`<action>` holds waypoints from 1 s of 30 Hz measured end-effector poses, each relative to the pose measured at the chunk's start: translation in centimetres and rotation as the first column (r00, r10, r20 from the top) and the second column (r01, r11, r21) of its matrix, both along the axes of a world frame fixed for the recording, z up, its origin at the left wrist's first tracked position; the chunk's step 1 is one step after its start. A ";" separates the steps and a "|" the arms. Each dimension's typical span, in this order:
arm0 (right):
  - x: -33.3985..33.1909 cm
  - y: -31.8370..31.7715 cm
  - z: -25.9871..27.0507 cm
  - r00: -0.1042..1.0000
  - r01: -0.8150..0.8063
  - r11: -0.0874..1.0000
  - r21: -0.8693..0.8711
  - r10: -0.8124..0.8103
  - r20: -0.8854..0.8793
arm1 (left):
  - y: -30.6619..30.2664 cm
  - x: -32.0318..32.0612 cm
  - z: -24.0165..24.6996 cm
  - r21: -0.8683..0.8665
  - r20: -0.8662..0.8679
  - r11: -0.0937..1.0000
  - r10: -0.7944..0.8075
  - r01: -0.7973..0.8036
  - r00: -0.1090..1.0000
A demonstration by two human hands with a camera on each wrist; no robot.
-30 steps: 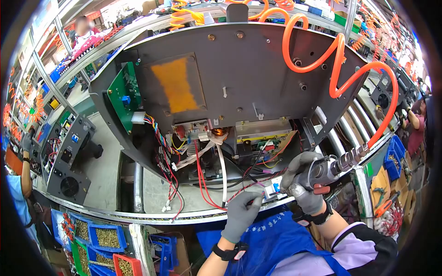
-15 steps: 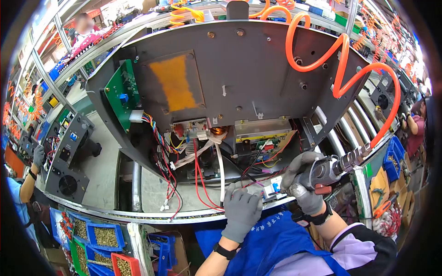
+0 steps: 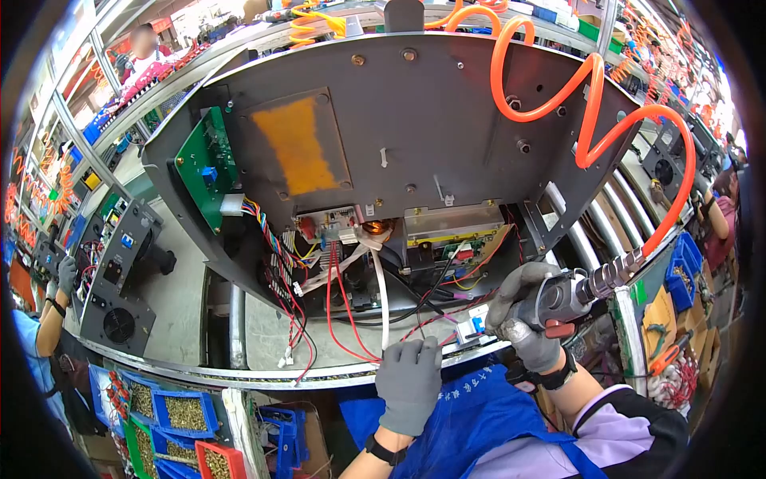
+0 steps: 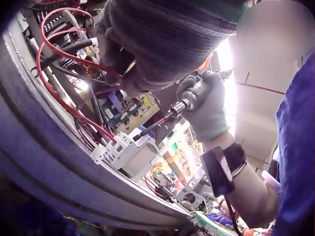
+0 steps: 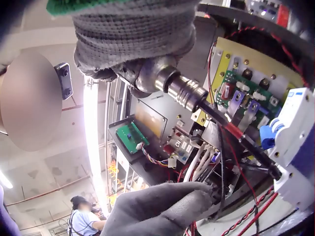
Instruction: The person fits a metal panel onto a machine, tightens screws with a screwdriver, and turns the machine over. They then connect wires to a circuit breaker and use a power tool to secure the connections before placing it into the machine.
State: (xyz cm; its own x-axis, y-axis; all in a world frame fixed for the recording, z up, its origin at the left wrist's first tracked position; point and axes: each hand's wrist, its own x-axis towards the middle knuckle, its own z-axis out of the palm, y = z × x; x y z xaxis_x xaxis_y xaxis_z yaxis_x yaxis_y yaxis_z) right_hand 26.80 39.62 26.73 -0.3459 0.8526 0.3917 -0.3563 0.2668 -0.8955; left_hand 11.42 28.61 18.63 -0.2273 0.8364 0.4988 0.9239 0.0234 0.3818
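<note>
My gloved right hand grips an air screwdriver. Its long dark bit reaches down to a white circuit breaker with a blue switch, the tip right at the terminal end. The breaker sits at the front rail. My gloved left hand is left of it over the rail, fingers bent. In the left wrist view, finger and thumb pinch a red wire that loops to the breaker. A white-sleeved cable runs down beside the left hand.
Behind the hands stands a large dark metal housing with circuit boards and loose wires. An orange coiled hose hangs at the right. Blue bins of small parts are at lower left, and another dark unit stands left. Other people work nearby.
My left hand has turned from beside the breaker to palm-down, its fingers extending and then bending over the rail, slightly further left. The right hand and screwdriver stay at the breaker.
</note>
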 end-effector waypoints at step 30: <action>0.1 0.1 -1.0 0.998 -0.011 1.000 0.011 0.010 0.055 | 1.6 0.5 -4.7 0.060 0.034 0.990 -0.133 0.131 0.991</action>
State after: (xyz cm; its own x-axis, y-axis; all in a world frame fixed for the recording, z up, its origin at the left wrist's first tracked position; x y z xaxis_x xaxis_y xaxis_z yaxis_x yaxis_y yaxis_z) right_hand 26.94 39.75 25.70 -0.3762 0.8446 0.3809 -0.3090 0.2732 -0.9110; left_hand 11.92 30.23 13.93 -0.1363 0.8303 0.5404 0.9025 -0.1209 0.4134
